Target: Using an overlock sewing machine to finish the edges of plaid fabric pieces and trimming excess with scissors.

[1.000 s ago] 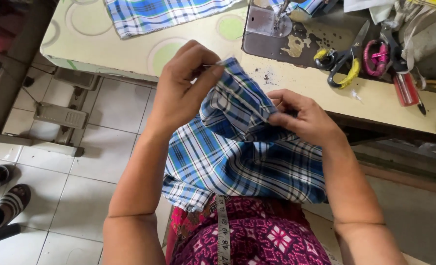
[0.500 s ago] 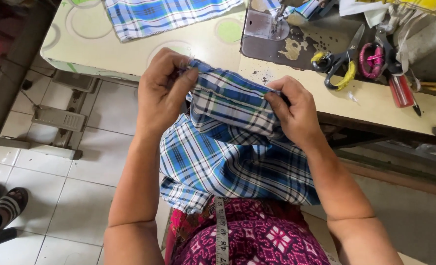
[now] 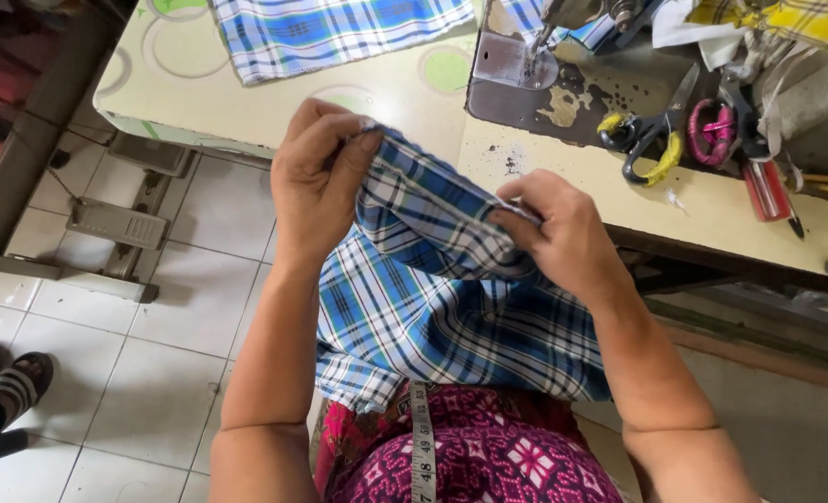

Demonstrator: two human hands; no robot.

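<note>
Nearest the camera, a measuring tape (image 3: 421, 438) hangs down over a magenta patterned garment (image 3: 488, 456) on the person's lap. Just above it, a blue and white plaid cloth (image 3: 432, 317) drapes down from both hands and covers the lap's upper edge.

The left hand (image 3: 316, 177) is clamped on the cloth's top edge, fingers curled over the fold and thumb pressed against it. The right hand (image 3: 563, 233) pinches the same edge a little lower and to the right, its fingertips closed on the fabric. The stretch of cloth between the two hands runs as a taut, slanted band.

Below and left of the left hand lies a tiled floor (image 3: 153, 307), with a metal treadle (image 3: 116, 224) on it and a striped sandal (image 3: 22, 382) further left.

Beyond both hands is the counter (image 3: 404, 102), pale with green circles. Past the left hand, a second plaid piece (image 3: 339, 33) lies flat on it. Past the right hand sits the sewing machine's metal plate (image 3: 512, 70), and to the right of that hand lie yellow-handled scissors (image 3: 651, 140), pink-handled scissors (image 3: 717, 126) and a red-handled tool (image 3: 768, 191), all well apart from the hands.
</note>
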